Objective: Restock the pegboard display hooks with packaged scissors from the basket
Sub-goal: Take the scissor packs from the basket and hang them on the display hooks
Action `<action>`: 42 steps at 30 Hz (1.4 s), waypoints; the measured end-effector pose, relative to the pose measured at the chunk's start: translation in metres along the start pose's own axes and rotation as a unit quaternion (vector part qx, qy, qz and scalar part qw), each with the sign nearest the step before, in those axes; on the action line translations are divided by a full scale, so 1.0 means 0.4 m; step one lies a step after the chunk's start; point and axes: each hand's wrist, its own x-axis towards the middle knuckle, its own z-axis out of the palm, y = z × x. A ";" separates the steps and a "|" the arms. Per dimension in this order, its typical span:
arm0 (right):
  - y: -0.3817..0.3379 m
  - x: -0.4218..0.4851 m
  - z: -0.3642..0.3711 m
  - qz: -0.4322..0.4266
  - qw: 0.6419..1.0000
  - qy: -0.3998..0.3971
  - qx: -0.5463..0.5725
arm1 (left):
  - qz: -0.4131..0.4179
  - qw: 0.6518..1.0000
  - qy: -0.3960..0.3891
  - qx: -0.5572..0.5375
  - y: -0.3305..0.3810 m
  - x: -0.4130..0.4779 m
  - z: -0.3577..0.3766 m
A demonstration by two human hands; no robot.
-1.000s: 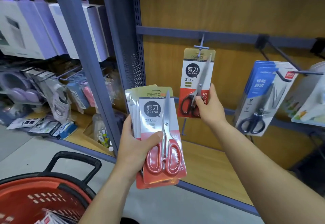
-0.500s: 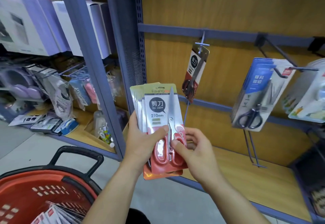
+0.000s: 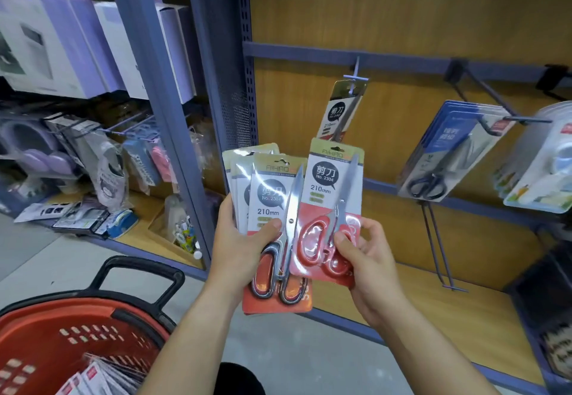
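My left hand (image 3: 241, 249) grips a fanned stack of scissors packs (image 3: 272, 202), thumb across the front pack. My right hand (image 3: 365, 255) pinches a single pack of red-handled scissors (image 3: 332, 208) by its lower edge, held upright just right of the stack. Above it, one scissors pack (image 3: 343, 112) hangs turned sideways on a display hook (image 3: 356, 76) of the wooden back panel. The red basket (image 3: 62, 339) with a black handle sits at the lower left and holds more packs (image 3: 93, 379).
A blue metal upright (image 3: 213, 85) divides the shelves. Blue packs of black scissors (image 3: 445, 153) hang on a hook to the right, tape packs (image 3: 544, 165) beyond them. A bare long hook (image 3: 439, 249) hangs below. White boxes and stationery fill the left shelves.
My right hand let go of the hung pack, came down to the stack and pulled the front pack off to the right. The hung pack swung sideways on its hook.
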 end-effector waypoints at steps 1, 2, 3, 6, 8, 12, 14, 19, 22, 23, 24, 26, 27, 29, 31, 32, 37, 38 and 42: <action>-0.009 0.003 -0.005 -0.009 1.000 0.007 0.002 | -0.001 1.000 0.002 0.004 -0.001 0.001 -0.004; -0.020 0.007 -0.012 -0.022 1.000 0.012 0.000 | -0.003 1.000 0.004 0.007 -0.001 0.002 -0.007; -0.033 0.011 -0.020 -0.037 0.999 0.013 -0.007 | -0.005 1.000 0.006 0.008 -0.001 0.002 -0.011; -0.072 0.024 -0.043 -0.081 0.995 0.009 -0.054 | -0.007 1.000 0.013 0.007 0.003 0.003 -0.019; -0.092 0.033 -0.050 -0.102 0.992 0.006 -0.078 | -0.004 1.000 0.012 0.009 0.005 0.001 -0.020; -0.123 0.067 -0.040 -0.122 0.988 0.008 -0.091 | -0.004 1.000 0.005 0.008 0.010 -0.003 -0.015; -0.129 0.092 -0.034 -0.120 0.988 0.023 -0.092 | 0.000 1.000 0.002 0.008 0.012 -0.006 -0.012; -0.120 0.137 -0.028 -0.143 0.981 0.049 -0.122 | 0.003 1.000 -0.002 0.011 0.012 -0.008 -0.012; -0.116 0.164 -0.019 -0.156 0.978 0.071 -0.118 | 0.003 1.000 0.001 0.007 0.013 -0.006 -0.011; -0.112 0.177 -0.017 -0.157 0.977 0.082 -0.119 | 0.001 1.000 0.001 0.005 0.013 -0.006 -0.011; -0.108 0.194 -0.017 -0.155 0.976 0.088 -0.126 | 0.001 1.000 0.000 0.004 0.013 -0.006 -0.011; -0.102 0.235 -0.015 -0.157 0.972 0.098 -0.144 | 0.003 1.000 0.000 0.006 0.013 -0.003 -0.011; -0.100 0.260 -0.013 -0.164 0.967 0.107 -0.160 | 0.005 1.000 0.000 0.008 0.011 -0.002 -0.011; -0.112 0.307 -0.012 -0.187 0.947 0.135 -0.225 | 0.004 1.000 0.000 0.009 0.009 0.000 -0.007; -0.119 0.340 -0.014 -0.182 0.921 0.157 -0.307 | 0.004 1.000 0.005 0.011 0.004 0.001 -0.006; -0.116 0.346 -0.018 -0.162 0.910 0.164 -0.346 | 0.003 1.000 0.007 0.012 0.002 0.001 -0.005; -0.072 0.182 -0.011 -0.103 0.930 0.104 -0.337 | 0.004 1.000 -0.006 0.002 -0.004 0.008 0.004; -0.058 0.119 0.002 -0.082 0.950 0.040 -0.298 | 0.005 1.000 -0.010 -0.003 -0.003 0.007 0.009; 0.016 -0.015 0.036 -0.035 0.962 -0.096 -0.252 | 0.007 1.000 -0.010 -0.019 -0.007 0.006 0.028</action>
